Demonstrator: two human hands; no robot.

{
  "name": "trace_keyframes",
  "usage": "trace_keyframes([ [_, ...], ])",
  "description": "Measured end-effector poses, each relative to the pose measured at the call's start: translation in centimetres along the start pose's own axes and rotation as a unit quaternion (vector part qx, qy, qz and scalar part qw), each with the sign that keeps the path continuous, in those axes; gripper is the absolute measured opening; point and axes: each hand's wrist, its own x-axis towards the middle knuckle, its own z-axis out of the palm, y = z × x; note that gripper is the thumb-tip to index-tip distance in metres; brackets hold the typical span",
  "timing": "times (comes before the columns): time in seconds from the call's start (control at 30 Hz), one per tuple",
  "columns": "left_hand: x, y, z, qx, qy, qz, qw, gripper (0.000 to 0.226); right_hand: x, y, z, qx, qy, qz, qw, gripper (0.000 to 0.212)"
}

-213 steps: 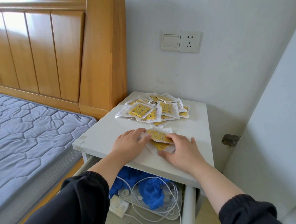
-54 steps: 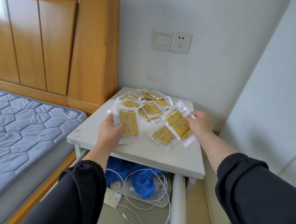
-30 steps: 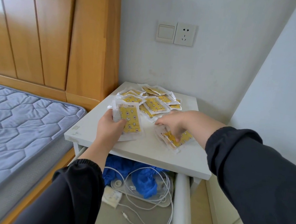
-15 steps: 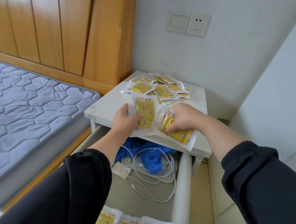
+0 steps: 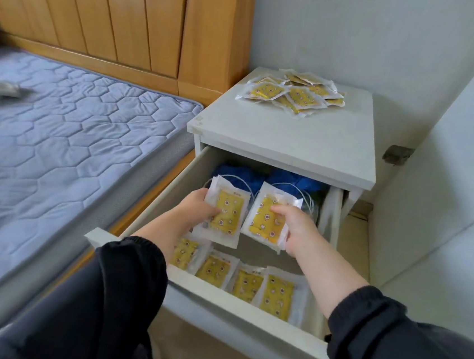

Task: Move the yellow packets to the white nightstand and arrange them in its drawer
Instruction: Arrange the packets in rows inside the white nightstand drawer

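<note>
Your left hand (image 5: pixel 197 207) grips one yellow packet (image 5: pixel 227 213) and your right hand (image 5: pixel 297 229) pinches a second packet (image 5: pixel 266 220), fingers curled round each. Both are held side by side over the open drawer (image 5: pixel 232 319) at centre frame. A row of packets (image 5: pixel 248 280) lies along the drawer's front, lower centre. A pile of packets (image 5: pixel 291 93) sits on the white nightstand's worktop (image 5: pixel 287 135), upper right. Blue cloth (image 5: pixel 242 177) lies at the drawer's back.

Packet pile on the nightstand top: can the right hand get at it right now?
Probably not yet: the right hand grips a packet low in the drawer. The way up to the pile looks free once it lets go.
</note>
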Motion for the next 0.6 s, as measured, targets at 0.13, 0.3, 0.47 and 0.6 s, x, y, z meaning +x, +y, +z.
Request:
trace_keyframes([
  [0.13, 0.5, -0.9, -0.5, 0.145, -0.023, -0.017, 0.989, 0.051, 1.2, 3.0, -0.2, -0.018, 0.025, 0.08, 0.996, 0.016],
  [0.3, 1.0, -1.3, -0.3, 0.27, -0.062, -0.041, 0.96, 0.05, 3.3, 3.7, 0.2, -0.096, 0.049, 0.065, 0.992, 0.027],
  [0.47, 1.1, -1.7, -0.6, 0.365, -0.094, -0.086, 0.922, 0.054, 3.7, 6.2, 1.8, -0.182, 0.014, 0.109, 0.977, 0.02],
  [0.6, 1.3, -2.0, -0.8, 0.41, -0.078, -0.092, 0.904, 0.051, 3.5, 7.8, 2.6, -0.196, -0.007, 0.108, 0.975, 0.032],
])
